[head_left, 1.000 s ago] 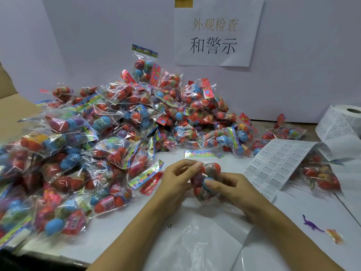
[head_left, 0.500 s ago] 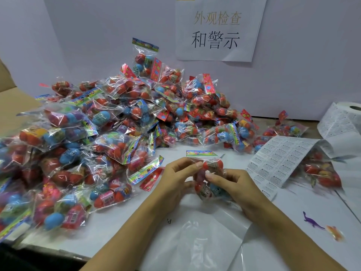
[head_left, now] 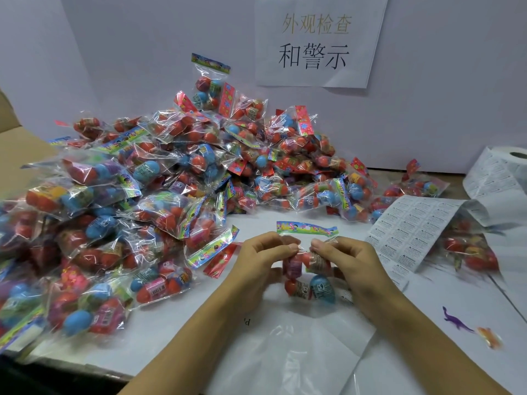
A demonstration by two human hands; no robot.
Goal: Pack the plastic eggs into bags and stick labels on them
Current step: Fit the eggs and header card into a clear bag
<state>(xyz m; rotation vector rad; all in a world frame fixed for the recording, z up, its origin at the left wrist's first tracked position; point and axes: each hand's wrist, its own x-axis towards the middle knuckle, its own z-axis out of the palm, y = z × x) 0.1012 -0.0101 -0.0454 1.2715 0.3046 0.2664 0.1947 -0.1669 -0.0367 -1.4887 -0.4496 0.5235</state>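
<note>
A clear bag of plastic eggs (head_left: pixel 309 276) with a colourful header strip hangs upright between my hands over the white table. Red, purple and blue eggs show through it. My left hand (head_left: pixel 261 259) pinches the bag's neck from the left. My right hand (head_left: pixel 350 260) pinches it from the right, fingertips almost meeting. A big heap of packed egg bags (head_left: pixel 159 189) fills the left and back. A sheet of white warning labels (head_left: pixel 410 232) lies to the right, running from a label roll (head_left: pixel 504 172).
A paper sign (head_left: pixel 316 41) with Chinese text hangs on the back wall. A small purple toy dinosaur (head_left: pixel 456 322) and an orange toy (head_left: pixel 489 337) lie at the right. Loose clear plastic (head_left: pixel 291 357) covers the near table. More egg bags (head_left: pixel 467 252) sit under the label sheet.
My hands have shifted up to the bag's neck and drawn apart a little, so the eggs now hang below my fingers and the header strip stands above them.
</note>
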